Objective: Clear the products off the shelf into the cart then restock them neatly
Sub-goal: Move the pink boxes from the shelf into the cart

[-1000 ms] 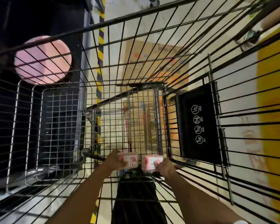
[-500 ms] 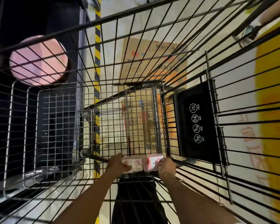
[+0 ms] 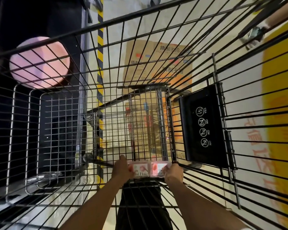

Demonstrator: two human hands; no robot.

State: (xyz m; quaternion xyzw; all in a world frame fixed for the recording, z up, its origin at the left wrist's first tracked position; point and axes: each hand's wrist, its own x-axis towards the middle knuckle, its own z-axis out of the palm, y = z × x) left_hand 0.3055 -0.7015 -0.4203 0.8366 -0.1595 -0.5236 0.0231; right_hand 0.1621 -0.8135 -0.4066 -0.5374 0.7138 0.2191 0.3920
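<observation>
Looking down from my head, I have both arms reaching into the cart [image 3: 150,100], a deep basket of thin dark steel wire, long bars on the walls and a finer square mesh on the bottom.

My left hand [image 3: 122,170] is curled round the left dental floss pack [image 3: 140,169], fingers wrapped over its left edge. My right hand [image 3: 174,173] grips the right dental floss pack [image 3: 158,169], thumb and fingers closed on its right edge. Both packs are flat, small and rectangular, glossy plastic with a white card face, a pink-red picture and dark lettering. They sit side by side, edges just about touching, low at the near end of the cart's mesh floor; whether they rest on the wire I cannot tell.

On the cart's right wall hangs a black plastic flap [image 3: 204,127], smooth and matt, printed with four round white symbols. At the cart's left side a folded wire seat frame [image 3: 45,140] of bright rounded chrome rod lies against the wall.

Through the bars I see flattened brown cardboard [image 3: 158,63] with printed characters on the pale floor beyond the cart's far edge, a yellow-and-black striped strip [image 3: 100,52] running along the floor, and a round pink disc [image 3: 39,63] past the far left corner. My dark trousers [image 3: 140,205] show under the near edge.
</observation>
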